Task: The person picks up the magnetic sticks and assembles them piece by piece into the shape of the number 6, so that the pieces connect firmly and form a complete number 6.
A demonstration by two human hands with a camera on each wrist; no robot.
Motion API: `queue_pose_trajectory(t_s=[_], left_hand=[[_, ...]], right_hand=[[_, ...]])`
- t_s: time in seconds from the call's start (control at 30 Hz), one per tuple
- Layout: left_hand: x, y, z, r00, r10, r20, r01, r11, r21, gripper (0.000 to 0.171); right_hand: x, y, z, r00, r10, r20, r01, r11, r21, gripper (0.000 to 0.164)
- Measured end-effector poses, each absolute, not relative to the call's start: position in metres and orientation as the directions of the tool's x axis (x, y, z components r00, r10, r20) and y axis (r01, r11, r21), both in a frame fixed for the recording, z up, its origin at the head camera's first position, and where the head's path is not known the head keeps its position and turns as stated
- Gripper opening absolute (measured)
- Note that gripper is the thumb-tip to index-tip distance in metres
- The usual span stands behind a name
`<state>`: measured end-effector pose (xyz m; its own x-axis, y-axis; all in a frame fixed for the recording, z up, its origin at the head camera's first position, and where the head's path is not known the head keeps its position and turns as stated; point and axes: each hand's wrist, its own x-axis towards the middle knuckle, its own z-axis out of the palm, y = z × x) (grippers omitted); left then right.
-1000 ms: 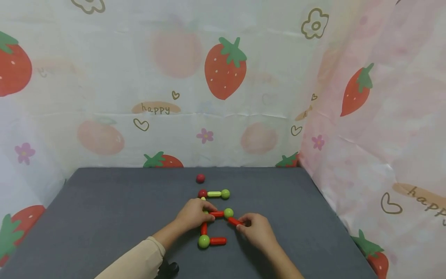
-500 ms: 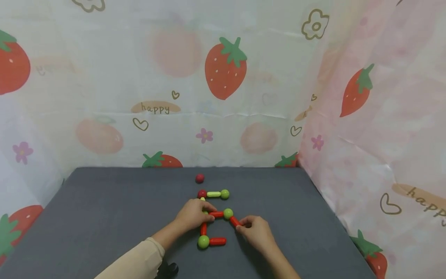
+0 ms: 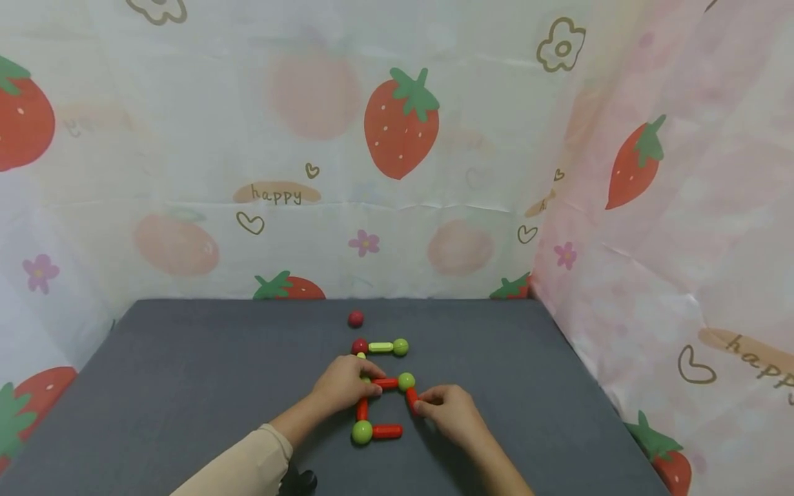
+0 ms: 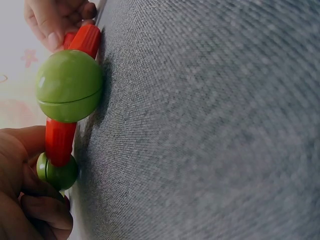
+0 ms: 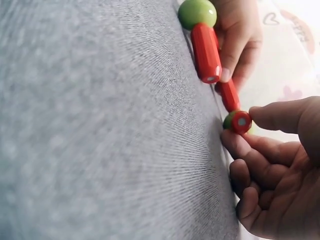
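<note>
In the head view, magnetic balls and rods form a flat figure on the grey table. My left hand grips the figure's middle-left corner, its fingers around a green ball where red rods meet. My right hand pinches a red magnetic rod between thumb and fingertips. The rod's upper end meets another green ball, and its lower end points toward me. In the right wrist view its round end with a metal tip faces the camera. A lower green ball carries a red rod pointing right.
Toward the back, a red ball joins a yellow-green rod with a green ball at its end. A loose red ball lies behind them. A black object sits beside the left sleeve. Strawberry-print cloth encloses the table.
The pinched red rod has swung about its green ball, from slanting right to pointing nearly straight toward me. My right hand moved slightly left with it. My left hand stayed in place.
</note>
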<state>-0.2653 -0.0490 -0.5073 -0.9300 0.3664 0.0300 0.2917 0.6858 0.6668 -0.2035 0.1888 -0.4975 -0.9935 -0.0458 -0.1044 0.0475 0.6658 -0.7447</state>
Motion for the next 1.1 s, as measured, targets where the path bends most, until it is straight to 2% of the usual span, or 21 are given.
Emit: queue_pose_trajectory(t_s=[0.13,0.4,0.77,1.1], left_hand=[[-0.265,-0.049,-0.507,-0.929,0.369,0.031,0.294,0.683,0.669,0.018],[-0.263,-0.049,-0.506,-0.930,0.366,0.041,0.298,0.681,0.669,0.018],[-0.265,-0.048,-0.508,-0.934,0.356,-0.006,0.249,0.666,0.704,0.022],[-0.265,-0.049,-0.508,-0.933,0.360,0.001,0.256,0.660,0.706,0.022]], right_hand=[[-0.204,0.187,-0.495,-0.987,-0.044,-0.153,0.088,0.649,-0.756,0.018],[-0.204,0.184,-0.495,-0.989,-0.075,-0.127,0.049,0.645,-0.762,0.020],[-0.207,0.178,-0.497,-0.991,-0.027,-0.133,0.088,0.621,-0.779,0.018],[-0.210,0.175,-0.498,-0.983,0.004,-0.186,0.147,0.631,-0.762,0.018]])
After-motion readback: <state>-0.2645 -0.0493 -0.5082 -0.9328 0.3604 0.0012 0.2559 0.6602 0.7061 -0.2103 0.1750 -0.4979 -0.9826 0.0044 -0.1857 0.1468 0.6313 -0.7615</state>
